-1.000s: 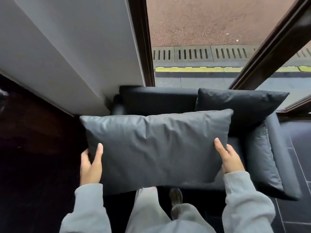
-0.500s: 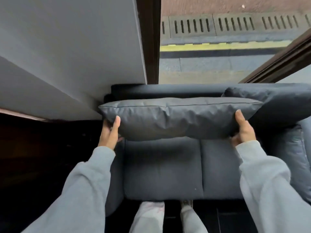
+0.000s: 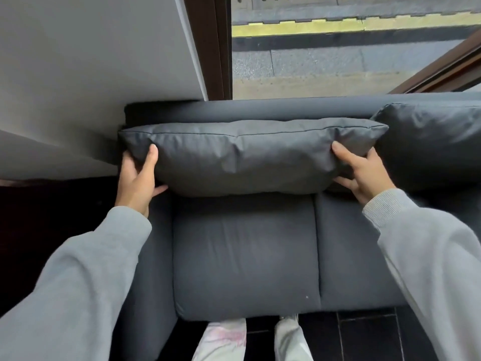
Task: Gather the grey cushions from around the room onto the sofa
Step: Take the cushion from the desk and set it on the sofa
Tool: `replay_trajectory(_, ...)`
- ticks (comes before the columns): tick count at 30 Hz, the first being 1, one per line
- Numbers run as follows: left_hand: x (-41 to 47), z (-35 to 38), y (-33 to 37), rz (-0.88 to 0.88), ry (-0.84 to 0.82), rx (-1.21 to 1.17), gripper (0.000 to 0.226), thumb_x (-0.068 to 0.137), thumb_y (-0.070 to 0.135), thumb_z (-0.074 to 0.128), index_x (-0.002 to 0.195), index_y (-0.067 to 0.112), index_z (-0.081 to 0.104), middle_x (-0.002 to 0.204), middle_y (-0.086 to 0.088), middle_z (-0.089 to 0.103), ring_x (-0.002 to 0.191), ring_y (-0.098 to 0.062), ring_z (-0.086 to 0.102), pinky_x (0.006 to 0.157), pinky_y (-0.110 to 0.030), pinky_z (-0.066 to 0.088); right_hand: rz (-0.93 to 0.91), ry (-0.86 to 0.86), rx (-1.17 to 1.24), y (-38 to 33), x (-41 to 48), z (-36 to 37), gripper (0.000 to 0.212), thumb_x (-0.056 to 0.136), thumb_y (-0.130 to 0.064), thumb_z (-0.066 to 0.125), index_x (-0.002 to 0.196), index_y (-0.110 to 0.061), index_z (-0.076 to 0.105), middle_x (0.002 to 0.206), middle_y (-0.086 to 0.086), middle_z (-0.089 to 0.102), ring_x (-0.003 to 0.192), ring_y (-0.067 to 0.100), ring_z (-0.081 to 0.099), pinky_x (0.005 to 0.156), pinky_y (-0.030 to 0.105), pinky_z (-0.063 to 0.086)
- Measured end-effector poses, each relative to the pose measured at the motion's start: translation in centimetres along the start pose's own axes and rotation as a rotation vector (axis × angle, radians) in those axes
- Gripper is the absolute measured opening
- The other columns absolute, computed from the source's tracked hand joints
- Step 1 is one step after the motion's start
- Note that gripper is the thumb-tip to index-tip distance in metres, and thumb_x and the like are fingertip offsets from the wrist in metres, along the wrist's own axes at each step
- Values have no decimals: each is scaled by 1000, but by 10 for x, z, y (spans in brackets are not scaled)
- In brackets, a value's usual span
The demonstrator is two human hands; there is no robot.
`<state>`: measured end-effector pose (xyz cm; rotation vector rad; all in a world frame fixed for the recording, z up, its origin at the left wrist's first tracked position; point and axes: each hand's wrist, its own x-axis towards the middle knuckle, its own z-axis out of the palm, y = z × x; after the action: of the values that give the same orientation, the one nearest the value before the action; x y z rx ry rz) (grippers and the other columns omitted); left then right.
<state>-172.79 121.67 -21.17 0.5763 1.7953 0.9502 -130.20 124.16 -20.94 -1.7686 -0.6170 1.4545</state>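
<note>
A long grey cushion stands on its edge against the backrest of the grey sofa, at the sofa's left end. My left hand grips the cushion's left end, thumb on the front face. My right hand grips its right end the same way. A second grey cushion leans against the backrest just to the right, touching the first one's corner.
A grey wall meets a dark window frame right behind the sofa. Glass shows pavement outside. The sofa's left armrest borders dark floor. My feet stand on dark tiles at the seat's front edge.
The cushion went from flat in front of me, forward and down, and turned upright against the backrest. My view tilted down closer over the sofa seat.
</note>
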Motion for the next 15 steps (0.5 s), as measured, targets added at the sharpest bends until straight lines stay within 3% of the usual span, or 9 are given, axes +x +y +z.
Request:
replay_trajectory(3,-5,-2,-12,57,20,-2,56,80,71,70,131,55,54,136,20,63,119,-10,66,75,-42,64,-18,-15,2,-3,9,0,70,79,-41,88,141,-36,58,131,-14,74,119,11,71,100,53,58)
replay_trajectory(6,1,1,-15,8,42,-12,61,81,67,70,136,47,52,141,15,60,123,-16,64,81,-52,62,-33,15,-90,2,13,7,72,78,-49,88,141,-38,55,135,-15,70,123,12,68,98,52,59)
replay_trajectory(9,12,22,-5,49,221,80,80,87,61,65,155,43,29,159,7,37,136,-22,49,90,-54,59,-63,121,-216,6,15,19,96,74,-65,84,153,-32,41,148,-9,58,134,14,58,107,51,54)
replay_trajectory(11,1,40,4,261,348,212,87,93,51,61,163,32,13,167,-11,16,149,-30,28,115,-48,39,-195,265,-378,8,7,28,114,77,-70,76,166,-24,21,164,4,39,149,21,42,122,48,38)
replay_trajectory(12,-9,48,5,402,354,306,87,94,46,62,163,23,14,166,-20,10,153,-34,19,123,-44,25,-325,307,-445,12,-1,32,112,83,-63,73,168,-21,13,169,11,26,155,24,30,126,48,30)
replay_trajectory(13,-19,54,1,544,326,443,86,94,42,66,162,18,20,165,-27,6,154,-39,12,125,-45,17,-477,319,-516,16,-10,36,104,90,-51,72,168,-21,10,171,16,13,159,27,19,128,48,23)
replay_trajectory(15,-32,59,-13,781,216,752,78,93,38,71,160,21,34,166,-29,6,154,-48,4,123,-59,17,-757,281,-756,25,-22,45,89,95,-30,71,168,-18,20,170,28,-1,161,39,3,130,52,13)
